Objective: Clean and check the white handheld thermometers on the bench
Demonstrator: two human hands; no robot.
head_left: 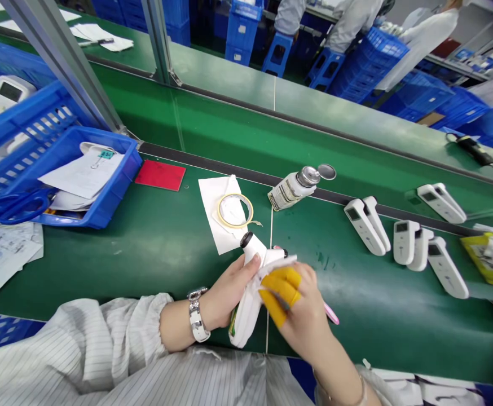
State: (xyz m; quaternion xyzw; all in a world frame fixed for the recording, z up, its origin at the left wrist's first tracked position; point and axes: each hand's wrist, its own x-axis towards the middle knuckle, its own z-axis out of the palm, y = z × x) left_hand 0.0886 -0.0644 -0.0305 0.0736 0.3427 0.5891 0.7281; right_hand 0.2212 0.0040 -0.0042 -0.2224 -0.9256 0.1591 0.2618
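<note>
My left hand (233, 290) is closed round a white infrared thermometer (246, 316) with a black-rimmed tip, tilted over the green table. A white wipe (278, 264) is pinched in my right hand (299, 307) and pressed against the thermometer's upper body. Yellow finger cots (282, 287) cover several of my right fingers. A second dark-tipped end shows just behind the wipe; whether it belongs to the same thermometer I cannot tell. Beyond my hands, a roll of tape (250, 210) lies on a white paper (212, 211). A pink stick (331, 313) is partly hidden by my right hand.
A pump bottle (289, 192) with its lid flipped up stands behind. Several white thermometers (447, 268) lie at right, near a yellow packet (489, 259). At left are a blue basket (115, 194), blue scissors (13, 207) and a red card (161, 175). People sit across the room.
</note>
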